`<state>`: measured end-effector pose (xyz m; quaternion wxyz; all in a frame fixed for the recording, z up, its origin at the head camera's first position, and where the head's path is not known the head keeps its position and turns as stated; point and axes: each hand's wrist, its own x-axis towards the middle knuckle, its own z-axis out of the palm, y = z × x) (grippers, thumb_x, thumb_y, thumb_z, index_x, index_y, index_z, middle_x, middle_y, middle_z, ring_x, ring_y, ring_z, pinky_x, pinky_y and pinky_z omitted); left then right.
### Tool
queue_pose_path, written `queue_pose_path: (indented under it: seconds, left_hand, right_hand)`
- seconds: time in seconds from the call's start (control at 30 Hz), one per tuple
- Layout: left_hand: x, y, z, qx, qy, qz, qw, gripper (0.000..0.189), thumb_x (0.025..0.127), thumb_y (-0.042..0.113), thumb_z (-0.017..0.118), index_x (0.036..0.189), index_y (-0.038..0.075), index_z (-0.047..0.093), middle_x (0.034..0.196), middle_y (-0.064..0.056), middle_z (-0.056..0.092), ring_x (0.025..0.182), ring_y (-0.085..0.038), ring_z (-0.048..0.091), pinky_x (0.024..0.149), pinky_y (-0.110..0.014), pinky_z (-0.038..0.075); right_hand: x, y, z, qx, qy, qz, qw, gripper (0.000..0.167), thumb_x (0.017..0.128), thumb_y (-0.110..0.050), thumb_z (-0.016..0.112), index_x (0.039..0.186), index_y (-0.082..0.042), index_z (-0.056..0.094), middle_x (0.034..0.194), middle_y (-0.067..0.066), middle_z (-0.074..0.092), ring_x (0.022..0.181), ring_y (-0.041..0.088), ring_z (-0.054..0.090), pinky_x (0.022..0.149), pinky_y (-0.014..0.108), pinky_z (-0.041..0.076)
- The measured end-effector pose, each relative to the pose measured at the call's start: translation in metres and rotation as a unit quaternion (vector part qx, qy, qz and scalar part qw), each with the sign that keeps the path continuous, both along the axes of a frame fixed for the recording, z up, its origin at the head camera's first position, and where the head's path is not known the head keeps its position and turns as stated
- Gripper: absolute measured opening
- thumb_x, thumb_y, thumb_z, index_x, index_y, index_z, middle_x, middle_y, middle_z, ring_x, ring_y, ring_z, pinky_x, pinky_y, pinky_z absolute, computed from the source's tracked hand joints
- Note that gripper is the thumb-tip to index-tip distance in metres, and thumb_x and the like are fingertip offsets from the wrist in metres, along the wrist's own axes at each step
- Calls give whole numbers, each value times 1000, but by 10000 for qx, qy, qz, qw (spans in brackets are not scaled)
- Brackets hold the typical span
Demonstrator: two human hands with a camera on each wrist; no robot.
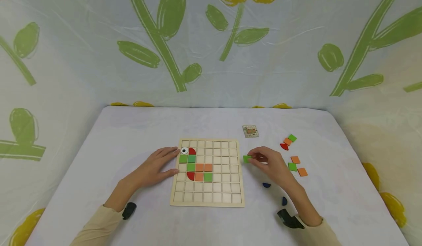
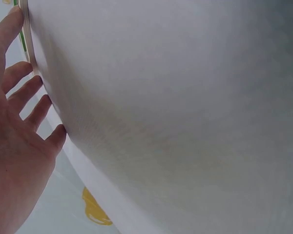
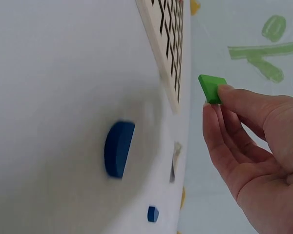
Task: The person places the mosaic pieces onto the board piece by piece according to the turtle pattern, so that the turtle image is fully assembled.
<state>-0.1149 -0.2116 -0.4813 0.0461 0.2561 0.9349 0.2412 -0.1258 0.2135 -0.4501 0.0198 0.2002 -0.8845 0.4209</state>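
Left hand [image 1: 148, 170]: thumb and fingers spread, tips at the left edge of the gridded wooden board [image 1: 226, 165], seemingly steadying it.
Right hand [image 1: 271, 165]: pinching a green square tile [image 3: 211, 88] between thumb and fingers, lifted just right of the board.
Laid pieces: eye tile [image 1: 184, 151], red quarter-rounds [image 1: 191, 176], green and orange squares, seated in cells.
Picture card [image 1: 251, 131]: beyond the board, apparently the pattern.
Tile in hand: mid-placement, I'd say; next calls for squaring it over a bare cell, then lowering it without nudging neighbours.
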Motion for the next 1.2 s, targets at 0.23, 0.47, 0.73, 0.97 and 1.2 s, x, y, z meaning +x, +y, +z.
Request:
queue_pose_path:
  seconds: [0.23,0.47,0.73,0.97,1.2]
  left_hand:
    - [1,-3,-3,32,66,-8,10000,72,97,42,72,155,9,46,158,-12,44,143,-39,39,114,-60,37]
    - [0,-1,-2,-4,-24,11,10000,73,96,43,72,156,10,45,159,-11,43,144,-37,38,115,-58,37]
    - [-2,0,0,-40,-166,66,9998,73,97,43,71,157,12,44,160,-10,42,146,-37,37,116,-58,35]
    - [-1,1,1,-51,-168,46,9998,73,96,42,73,157,12,45,160,-10,42,146,-37,37,116,-58,35]
    - [0,0,3,-66,-132,39,9999,73,96,40,73,157,11,45,160,-12,43,145,-38,38,116,-58,35]
  right_hand:
    - [-6,-23,-5,-178,-24,253,9995,19,87,-4,81,105,-7,73,96,-2,71,86,15,67,80,31,61]
    - [-8,-47,-7,-305,-372,530,9974,17,90,-7,80,105,-7,72,96,-2,70,88,15,66,82,30,61]
    - [-8,-66,-10,-511,-467,977,9928,14,91,-2,77,104,-4,72,97,2,71,87,17,68,78,30,61]
    - [-5,-76,-14,-385,-719,1085,9907,10,94,-6,76,103,-5,73,93,-1,70,84,13,65,78,27,59]
    - [-4,-82,-15,-165,-758,1152,9903,6,95,-10,76,100,-7,73,88,-4,68,81,11,62,75,24,57]
